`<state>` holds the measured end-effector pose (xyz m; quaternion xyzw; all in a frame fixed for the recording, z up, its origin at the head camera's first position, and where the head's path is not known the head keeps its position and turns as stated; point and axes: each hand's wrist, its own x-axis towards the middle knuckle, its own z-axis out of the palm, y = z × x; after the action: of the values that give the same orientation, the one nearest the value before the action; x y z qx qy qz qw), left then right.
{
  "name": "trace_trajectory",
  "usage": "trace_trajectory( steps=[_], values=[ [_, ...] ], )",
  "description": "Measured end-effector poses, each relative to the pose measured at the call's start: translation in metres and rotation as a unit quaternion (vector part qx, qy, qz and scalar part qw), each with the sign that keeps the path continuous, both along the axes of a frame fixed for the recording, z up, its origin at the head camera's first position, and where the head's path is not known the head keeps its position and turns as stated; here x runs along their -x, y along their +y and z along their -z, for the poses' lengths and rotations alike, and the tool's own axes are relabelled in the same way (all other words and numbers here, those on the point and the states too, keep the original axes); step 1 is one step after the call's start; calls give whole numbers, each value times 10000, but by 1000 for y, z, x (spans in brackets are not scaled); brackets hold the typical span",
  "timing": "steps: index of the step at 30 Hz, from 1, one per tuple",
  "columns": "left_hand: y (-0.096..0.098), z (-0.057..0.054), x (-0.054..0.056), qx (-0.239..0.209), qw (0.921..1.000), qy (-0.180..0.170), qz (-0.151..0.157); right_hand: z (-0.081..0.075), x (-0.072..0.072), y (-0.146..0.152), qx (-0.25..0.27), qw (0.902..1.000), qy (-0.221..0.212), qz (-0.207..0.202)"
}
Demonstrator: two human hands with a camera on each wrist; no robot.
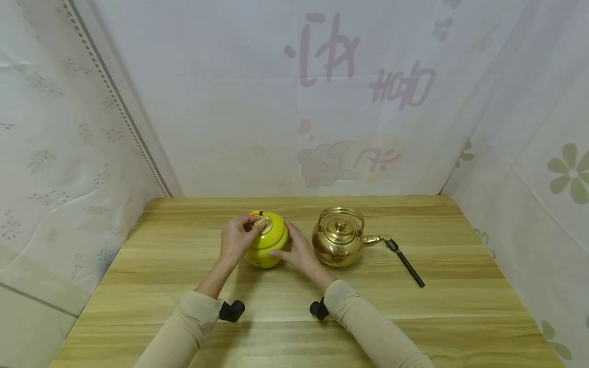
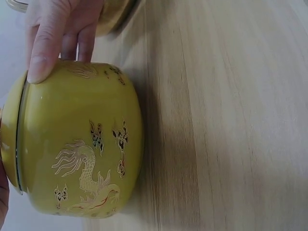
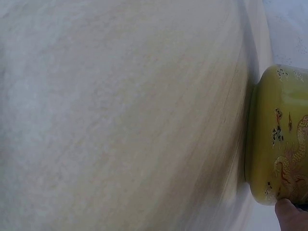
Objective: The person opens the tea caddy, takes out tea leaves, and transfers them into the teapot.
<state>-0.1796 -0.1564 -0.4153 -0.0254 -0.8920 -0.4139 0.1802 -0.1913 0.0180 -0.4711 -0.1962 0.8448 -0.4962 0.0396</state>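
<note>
A yellow lidded jar with a gold dragon pattern stands upright on the table. My left hand pinches the gold knob on top of its lid. From the right, my right hand holds the jar's side, thumb in front and fingers farther back. In the left wrist view, a thin dark line runs between lid and jar body, and the right thumb lies right beside that line. The right wrist view shows the thumb at the jar's lower edge of view.
Just right of the right hand stands a shiny brass teapot, its spout pointing right. A small dark scoop-like tool with a long handle lies beyond the spout. Patterned cloth walls enclose the wooden table at the back and sides.
</note>
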Motion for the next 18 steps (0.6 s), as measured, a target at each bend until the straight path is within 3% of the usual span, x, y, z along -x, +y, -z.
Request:
trace_trajectory(
  steps=[9,18],
  values=[
    [3,-1,2,114,9996,188,163,-2,1,2,42,10000,40,55],
    [1,7,4,83,9992,386,103,0,5,2,-159,9998,-48,-58]
  ],
)
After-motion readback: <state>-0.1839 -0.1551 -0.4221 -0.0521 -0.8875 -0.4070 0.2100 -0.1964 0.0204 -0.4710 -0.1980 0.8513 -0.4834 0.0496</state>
